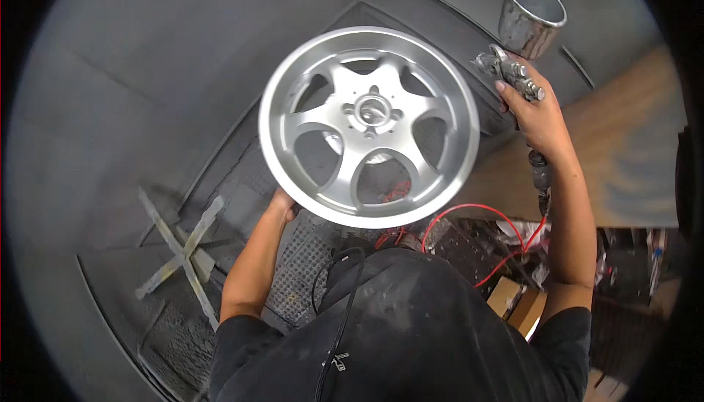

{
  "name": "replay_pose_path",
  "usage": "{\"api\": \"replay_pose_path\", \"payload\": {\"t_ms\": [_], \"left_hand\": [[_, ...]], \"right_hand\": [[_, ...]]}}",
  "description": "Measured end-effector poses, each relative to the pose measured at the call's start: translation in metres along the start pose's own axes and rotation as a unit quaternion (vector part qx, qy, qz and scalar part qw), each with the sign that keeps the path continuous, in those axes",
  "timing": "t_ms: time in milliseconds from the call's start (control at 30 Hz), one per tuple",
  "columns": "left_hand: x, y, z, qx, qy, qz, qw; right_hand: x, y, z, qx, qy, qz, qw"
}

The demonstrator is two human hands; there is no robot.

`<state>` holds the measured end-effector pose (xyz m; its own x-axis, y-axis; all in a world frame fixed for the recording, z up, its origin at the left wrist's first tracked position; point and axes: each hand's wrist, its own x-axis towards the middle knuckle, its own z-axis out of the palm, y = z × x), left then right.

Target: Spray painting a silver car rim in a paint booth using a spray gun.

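A silver car wheel rim (pixel 353 154) with broad spokes is held up in front of me, its face turned toward me. My left hand (pixel 287 203) grips it at the lower left edge; most of the fingers are hidden behind the rim. To the right, my right hand (pixel 541 112) is wrapped round a spray gun (pixel 519 81). The gun has a metal paint cup (pixel 533 26) on top, stained with paint. Its nozzle points left, toward the rim, with a gap between them. No spray can be made out.
A red air hose (pixel 480 207) runs from below the gun across to the floor. Grey walls (pixel 147 57) surround the left and far sides. An X of taped strips (pixel 183 254) stands at the left. Cardboard boxes (pixel 504 295) and clutter lie at the lower right.
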<state>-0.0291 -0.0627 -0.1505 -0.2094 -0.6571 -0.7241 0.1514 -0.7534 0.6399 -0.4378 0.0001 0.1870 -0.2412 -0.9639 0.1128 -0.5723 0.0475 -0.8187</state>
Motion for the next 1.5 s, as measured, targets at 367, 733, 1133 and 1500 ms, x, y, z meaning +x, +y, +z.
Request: {"api": "replay_pose_path", "payload": {"t_ms": [367, 733, 1133, 1500], "left_hand": [[-0.06, -0.098, 0.109, -0.083, 0.016, -0.06, 0.995], [-0.084, -0.112, 0.133, 0.164, -0.121, -0.163, 0.965], [-0.08, -0.16, 0.153, -0.049, -0.082, -0.144, 0.985], [-0.081, -0.132, 0.121, -0.196, 0.022, -0.02, 0.98]], "right_hand": [[-0.101, 0.016, -0.071, -0.025, -0.007, 0.168, 0.985], [-0.154, 0.008, -0.088, 0.043, -0.133, 0.152, 0.978], [-0.139, -0.013, -0.025, 0.121, -0.312, 0.061, 0.94], [-0.062, -0.046, 0.065, 0.172, -0.29, 0.03, 0.941]]}}
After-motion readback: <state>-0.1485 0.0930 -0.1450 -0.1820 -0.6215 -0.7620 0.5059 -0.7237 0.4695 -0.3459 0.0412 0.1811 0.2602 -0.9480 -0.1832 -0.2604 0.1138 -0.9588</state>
